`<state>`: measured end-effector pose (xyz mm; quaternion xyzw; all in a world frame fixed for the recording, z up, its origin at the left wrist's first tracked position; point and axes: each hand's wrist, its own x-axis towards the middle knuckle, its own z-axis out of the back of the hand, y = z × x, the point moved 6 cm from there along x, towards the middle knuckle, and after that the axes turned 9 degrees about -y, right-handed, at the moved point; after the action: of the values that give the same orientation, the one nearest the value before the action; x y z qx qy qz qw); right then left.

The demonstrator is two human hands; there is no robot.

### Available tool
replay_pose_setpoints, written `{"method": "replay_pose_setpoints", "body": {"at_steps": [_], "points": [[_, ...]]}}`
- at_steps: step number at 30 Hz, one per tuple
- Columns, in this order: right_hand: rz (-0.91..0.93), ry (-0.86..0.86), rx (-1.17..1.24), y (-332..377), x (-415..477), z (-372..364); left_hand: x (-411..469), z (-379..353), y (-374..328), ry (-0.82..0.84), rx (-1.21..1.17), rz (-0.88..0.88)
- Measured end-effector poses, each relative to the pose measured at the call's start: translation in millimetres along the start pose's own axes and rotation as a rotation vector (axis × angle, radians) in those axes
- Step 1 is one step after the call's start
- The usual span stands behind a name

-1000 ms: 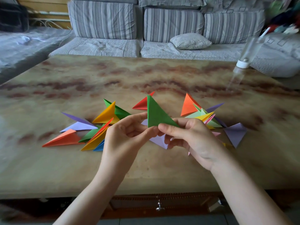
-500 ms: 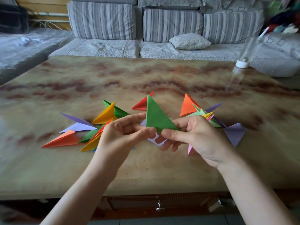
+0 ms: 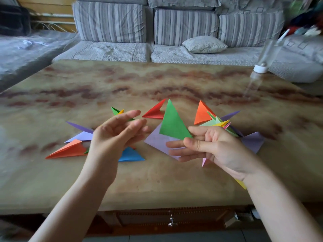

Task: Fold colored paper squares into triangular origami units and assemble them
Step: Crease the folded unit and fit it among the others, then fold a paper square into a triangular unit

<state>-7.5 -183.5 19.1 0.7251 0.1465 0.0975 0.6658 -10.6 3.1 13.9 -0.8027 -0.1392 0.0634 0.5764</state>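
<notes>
One green triangle, pinched in the right hand.

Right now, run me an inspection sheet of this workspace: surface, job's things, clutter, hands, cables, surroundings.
Surface: glossy brown-and-cream marbled table top, folded paper spread across its middle.
Job's things: green folded paper triangle held upright; lilac paper sheet behind it; red folded unit beyond; left heap with orange flat unit and blue unit; right heap with orange upright unit and purple unit.
Clutter: clear bottle with white cap, far right edge, blurred.
Hands: left hand open, holding nothing; right hand pinches the green triangle's lower corner.
Cables: nothing seen.
Surroundings: grey striped sofa with a pale cushion behind the table.
</notes>
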Motion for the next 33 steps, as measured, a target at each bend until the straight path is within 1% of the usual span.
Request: {"method": "replay_pose_setpoints", "body": {"at_steps": [3, 6, 8, 12, 13, 15, 17, 18, 20, 21, 23, 26, 29, 31, 33], "points": [[0.060, -0.029, 0.070, 4.0, -0.2, -1.1, -2.1, -0.5, -3.9, -0.017, 0.020, -0.038], [0.103, -0.083, 0.108, 4.6, 2.9, -6.8, -9.2, -15.5, 2.4, 0.059, 0.056, -0.021], [0.115, -0.088, 0.080, -0.2, 5.2, -14.9, -11.7, -20.6, 5.3, 0.080, 0.071, -0.029], [0.124, -0.033, -0.058, -6.0, 6.2, -29.1, -5.6, -10.9, 0.1, 0.024, 0.119, -0.100], [0.132, -0.059, -0.115, -5.5, 6.3, -26.8, -1.9, -5.9, -4.4, 0.010, 0.146, -0.133], [0.183, -0.172, -0.285, -4.2, 6.3, -15.4, 7.7, 9.1, -18.4, -0.037, 0.282, -0.276], [0.260, -0.288, -0.553, -5.3, 6.5, -5.4, 15.2, 24.6, -33.6, -0.105, 0.464, -0.430], [0.294, -0.320, -0.709, -6.9, 6.9, -4.3, 17.9, 30.7, -39.1, -0.141, 0.546, -0.478], [0.342, -0.305, -0.950, -14.2, 10.3, -9.3, 22.6, 37.5, -44.1, -0.182, 0.708, -0.527], [0.373, -0.275, -1.026, -17.7, 12.4, -14.0, 25.4, 39.7, -43.1, -0.201, 0.799, -0.526], [0.434, -0.234, -1.130, -23.0, 15.9, -22.4, 31.7, 43.2, -35.7, -0.225, 0.938, -0.470], [0.480, -0.213, -1.234, -25.5, 17.8, -28.2, 40.6, 46.8, -16.5, -0.204, 1.074, -0.385], [0.441, -0.169, -1.317, -30.4, 18.7, -26.7, 44.8, 45.7, 0.2, -0.159, 1.133, -0.319], [0.429, -0.157, -1.338, -31.9, 19.6, -25.9, 45.4, 43.7, 10.7, -0.101, 1.214, -0.282], [0.427, -0.154, -1.359, -33.2, 19.6, -25.8, 45.9, 42.3, 18.1, -0.054, 1.280, -0.285]]}}
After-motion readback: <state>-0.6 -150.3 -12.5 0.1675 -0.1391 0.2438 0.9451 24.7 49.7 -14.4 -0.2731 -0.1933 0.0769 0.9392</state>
